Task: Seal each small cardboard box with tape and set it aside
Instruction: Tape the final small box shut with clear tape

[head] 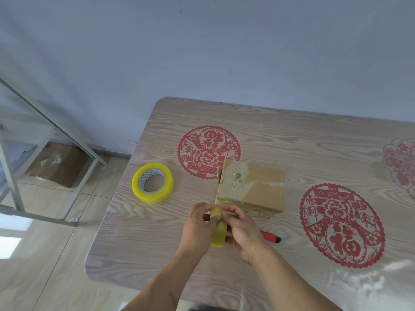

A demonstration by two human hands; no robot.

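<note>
The cardboard box (253, 189) lies on the table (314, 135). Just before it, the left hand (198, 230) and right hand (241, 230) pinch one yellow tape roll (219, 234), fingers curled together.

We see both bare forearms reach in from below and meet. Our left hand (198, 227) and right hand (241, 230) sit side by side, fingers curled, fingertips pinching a yellowish tape roll (219, 234) held between them.
</note>
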